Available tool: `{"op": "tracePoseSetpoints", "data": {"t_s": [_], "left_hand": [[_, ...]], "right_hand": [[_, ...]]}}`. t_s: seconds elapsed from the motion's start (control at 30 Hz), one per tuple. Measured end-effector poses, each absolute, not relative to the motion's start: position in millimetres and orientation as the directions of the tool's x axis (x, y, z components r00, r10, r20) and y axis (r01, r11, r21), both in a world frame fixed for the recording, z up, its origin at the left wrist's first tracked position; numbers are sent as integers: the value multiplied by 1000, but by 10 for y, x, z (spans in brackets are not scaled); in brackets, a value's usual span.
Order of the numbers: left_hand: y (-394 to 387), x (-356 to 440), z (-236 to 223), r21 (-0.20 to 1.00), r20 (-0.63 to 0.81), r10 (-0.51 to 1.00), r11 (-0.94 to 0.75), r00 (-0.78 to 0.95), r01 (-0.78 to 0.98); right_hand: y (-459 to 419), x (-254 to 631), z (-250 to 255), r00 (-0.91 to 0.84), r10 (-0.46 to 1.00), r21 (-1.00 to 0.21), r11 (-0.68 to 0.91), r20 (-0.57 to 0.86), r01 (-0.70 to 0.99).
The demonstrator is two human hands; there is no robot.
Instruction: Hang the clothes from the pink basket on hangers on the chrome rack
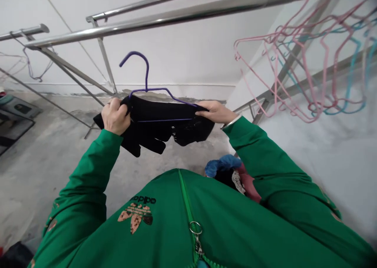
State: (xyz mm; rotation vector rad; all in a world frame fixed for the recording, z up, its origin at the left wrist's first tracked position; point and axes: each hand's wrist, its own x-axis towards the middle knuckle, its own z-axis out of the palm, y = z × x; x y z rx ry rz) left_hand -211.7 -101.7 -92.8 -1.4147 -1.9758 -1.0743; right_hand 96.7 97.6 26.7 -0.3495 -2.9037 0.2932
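Note:
A purple wire hanger (146,77) is held up in front of me with a small black garment (159,124) draped over its lower bar. My left hand (115,116) is closed round the garment and the hanger's left end. My right hand (214,111) grips the garment at the hanger's right end, fingers pressed on the cloth. Both arms wear green sleeves. The hanger's hook points up and left, below the steel rail (165,20) and apart from it.
Several pink and blue wire hangers (309,64) hang from a rail at the upper right. Steel rack bars cross overhead and slant to the concrete floor (44,158). A heap of blue, red and dark clothes (232,174) lies below my right arm. A white wall stands behind.

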Motion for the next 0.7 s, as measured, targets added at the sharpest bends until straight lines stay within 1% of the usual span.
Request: {"op": "tracePoseSetpoints", "data": {"t_s": [0.07,0.1,0.17,0.23,0.3,0.33,0.37,0.43,0.5,0.57,0.6,0.63,0.7], "left_hand": [[-992,-2176,-944,339,742,572,132,-351,932],[-968,-2224,-955,351,735,578,122,-354,928],[-908,-2348,-984,404,705,587,130,-398,906],[-857,-2476,-1013,506,610,621,173,-492,845],[-838,-2545,-1020,617,454,665,245,-592,748],[-845,-2543,-1012,652,385,677,282,-628,704],[-864,-2516,-998,672,336,681,311,-651,672],[-936,-2406,-957,685,301,700,313,-647,658],[-1036,-2278,-925,694,284,786,227,-549,683],[-1135,-2202,-918,746,272,855,103,-442,657],[-1175,-2195,-922,792,279,857,49,-432,608],[-1205,-2210,-928,844,287,842,4,-457,537],[-1234,-2282,-929,914,298,772,-60,-561,402]], "right_hand": [[882,948,306,-940,255,-193,958,226,213],[845,938,330,-927,263,-158,961,266,227],[802,912,377,-896,285,-48,957,340,287],[788,886,415,-875,304,90,928,378,361],[777,867,433,-863,314,215,882,396,420],[767,864,434,-859,319,262,858,402,441],[753,866,432,-853,323,296,838,410,459],[722,891,427,-840,328,326,812,433,485],[696,942,432,-832,325,329,806,450,493],[690,1014,448,-839,305,334,814,450,475],[695,1052,457,-850,288,342,821,441,456],[705,1087,464,-862,271,353,828,428,435],[731,1139,471,-886,242,379,836,395,397]]}}
